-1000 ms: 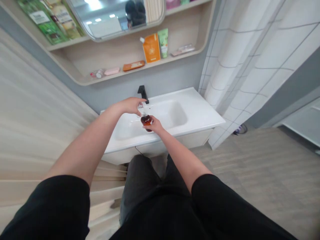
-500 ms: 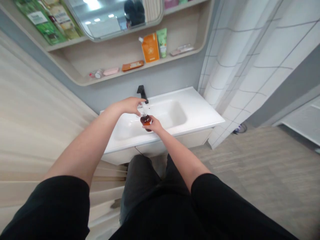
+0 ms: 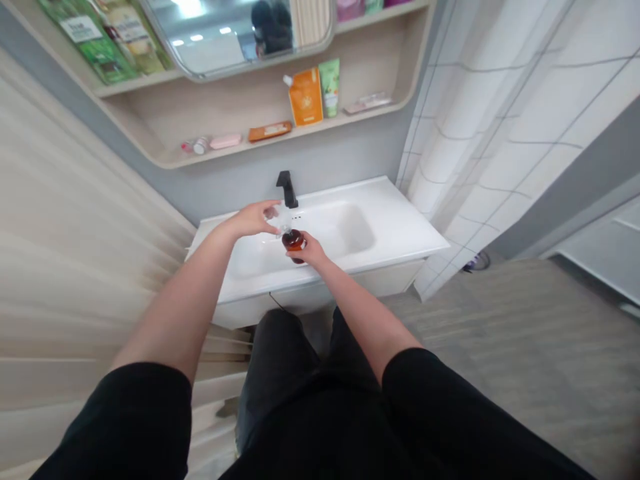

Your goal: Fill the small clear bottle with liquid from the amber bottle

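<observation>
left hand (image 3: 254, 220): 1 | right hand (image 3: 311, 250): 1 | amber bottle (image 3: 294, 241): 1 | faucet (image 3: 287, 188): 1 | sink (image 3: 345, 230): 1 | shelf items (image 3: 305, 97): roughly 6

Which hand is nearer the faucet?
Left. The left hand is just in front of the faucet and to its left, not touching it. The right hand, around the amber bottle, is farther forward, over the basin.

**Head camera looks forward and down at the washbasin**

The single view comes from a camera worn on the person's head, set above and in front of the white washbasin (image 3: 400, 230) and facing forward and down at it. It takes in the wall shelf (image 3: 150, 143) and mirror (image 3: 225, 47) beyond the basin, the shower curtain (image 3: 500, 133) to its right, and the person's arms (image 3: 185, 313) nearest the lens.
</observation>
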A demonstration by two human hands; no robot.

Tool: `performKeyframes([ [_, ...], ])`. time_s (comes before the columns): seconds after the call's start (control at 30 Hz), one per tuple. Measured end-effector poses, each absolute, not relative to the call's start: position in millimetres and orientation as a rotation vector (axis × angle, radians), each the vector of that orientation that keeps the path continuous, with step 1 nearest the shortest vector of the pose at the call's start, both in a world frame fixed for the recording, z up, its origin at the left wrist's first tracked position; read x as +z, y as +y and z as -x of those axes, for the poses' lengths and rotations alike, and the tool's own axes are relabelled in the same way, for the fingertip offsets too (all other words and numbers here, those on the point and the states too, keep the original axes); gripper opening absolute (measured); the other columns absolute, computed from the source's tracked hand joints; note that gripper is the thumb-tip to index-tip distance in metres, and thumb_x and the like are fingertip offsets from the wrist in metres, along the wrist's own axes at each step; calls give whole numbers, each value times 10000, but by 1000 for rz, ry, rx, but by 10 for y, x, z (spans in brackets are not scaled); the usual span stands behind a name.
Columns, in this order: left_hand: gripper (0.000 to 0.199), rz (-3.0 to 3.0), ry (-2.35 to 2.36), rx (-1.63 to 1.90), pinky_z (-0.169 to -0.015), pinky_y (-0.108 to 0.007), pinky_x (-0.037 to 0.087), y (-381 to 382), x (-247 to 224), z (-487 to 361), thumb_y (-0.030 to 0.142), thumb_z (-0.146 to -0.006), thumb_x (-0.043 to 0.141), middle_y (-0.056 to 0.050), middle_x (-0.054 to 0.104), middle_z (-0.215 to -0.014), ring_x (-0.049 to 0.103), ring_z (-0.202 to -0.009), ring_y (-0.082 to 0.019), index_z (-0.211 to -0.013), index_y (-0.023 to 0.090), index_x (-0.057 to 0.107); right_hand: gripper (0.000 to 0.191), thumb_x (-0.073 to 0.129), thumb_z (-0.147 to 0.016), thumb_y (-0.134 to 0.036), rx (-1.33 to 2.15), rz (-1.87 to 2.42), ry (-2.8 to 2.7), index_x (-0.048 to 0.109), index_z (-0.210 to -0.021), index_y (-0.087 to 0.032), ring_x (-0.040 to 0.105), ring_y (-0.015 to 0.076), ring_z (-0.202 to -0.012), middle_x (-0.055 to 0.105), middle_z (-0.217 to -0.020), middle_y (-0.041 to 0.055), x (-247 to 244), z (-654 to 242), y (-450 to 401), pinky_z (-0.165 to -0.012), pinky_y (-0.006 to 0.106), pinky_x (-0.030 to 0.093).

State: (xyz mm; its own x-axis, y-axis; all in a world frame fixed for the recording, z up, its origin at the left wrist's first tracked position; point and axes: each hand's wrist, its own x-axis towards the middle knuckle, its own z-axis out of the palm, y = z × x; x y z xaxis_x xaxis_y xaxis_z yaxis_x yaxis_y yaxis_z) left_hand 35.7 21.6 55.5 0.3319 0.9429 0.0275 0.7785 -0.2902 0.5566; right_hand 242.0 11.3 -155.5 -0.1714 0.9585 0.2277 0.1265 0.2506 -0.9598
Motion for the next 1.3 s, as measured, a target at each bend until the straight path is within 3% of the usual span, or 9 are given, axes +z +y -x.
performKeyframes([
  [0.1,1042,-1904,1464,818,-1094,-449,562,-4,237,-203,467,-523,980,-118,762,-1295,705,-1227,-303,-1478,220,642,832,1022,-602,-452,1051,1059,-1559,736,-1357,-253,734,265,-1036,827,-1186,18,-1540,-2426,100,-1033,421,582],
  [0.3,704,-1300,1402,1441,-990,-399,574,-441,-664,-109,437,-658,886,-67,709,-1302,674,-1342,-268,-1201,324,452,806,1010,-598,-436,1059,1074,-1548,734,-1322,-215,724,286,-1107,815,-1205,54,-1485,-2452,77,-1050,420,567],
  [0.47,556,-1227,1612,1484,-1016,-399,572,-604,-1157,-134,480,-828,788,-95,700,-1379,683,-1346,-240,-1194,314,403,770,985,-603,-480,1024,1082,-1497,726,-1280,-222,727,299,-1122,802,-1203,55,-1481,-2449,69,-1075,445,565],
  [0.63,588,-1216,1656,1444,-1079,-472,567,-599,-1357,-111,445,-855,805,-155,678,-1443,675,-1358,-271,-1256,294,402,760,963,-610,-537,980,1172,-1385,718,-1250,-209,745,317,-1105,803,-1174,82,-1452,-2543,107,-1036,460,596],
  [0.77,614,-1219,1501,1495,-1116,-465,551,-550,-1516,-40,409,-792,866,-104,673,-1392,684,-1303,-254,-1223,305,441,740,953,-618,-558,872,1198,-1339,726,-1233,-216,747,334,-1084,805,-1152,95,-1294,-2960,205,-1012,491,607],
  [0.9,723,-1164,1329,1623,-1095,-435,543,-471,-1660,-1,428,-633,977,-44,673,-1215,697,-1200,-239,-1182,282,530,798,979,-578,-567,789,1162,-1248,719,-1249,-222,735,317,-1054,799,-1152,94,-1090,-3719,358,-1004,510,605],
  [1.0,862,-1078,1198,1700,-1100,-440,534,-422,-1717,15,387,-544,1032,-30,678,-1142,697,-1177,-246,-1276,273,591,817,1018,-505,-543,679,1236,-1184,725,-1190,-207,704,312,-1028,785,-1104,86,-1034,-4368,480,-1002,527,591],
  [1.13,934,-1077,1155,1646,-1149,-470,522,-402,-1751,53,363,-561,1041,-64,702,-1242,690,-1249,-276,-1397,279,632,821,1007,-489,-528,625,1298,-1140,704,-1187,-220,695,295,-1007,760,-1080,61,-1120,-5074,592,-975,543,599],
  [1.3,859,-1117,1185,1636,-1234,-529,483,-394,-1793,93,347,-543,1044,-89,720,-1316,682,-1318,-300,-1316,270,678,798,1017,-434,-452,592,1417,-1033,703,-1128,-215,699,307,-1004,752,-1055,62,-1263,-5493,620,-988,584,600],
])
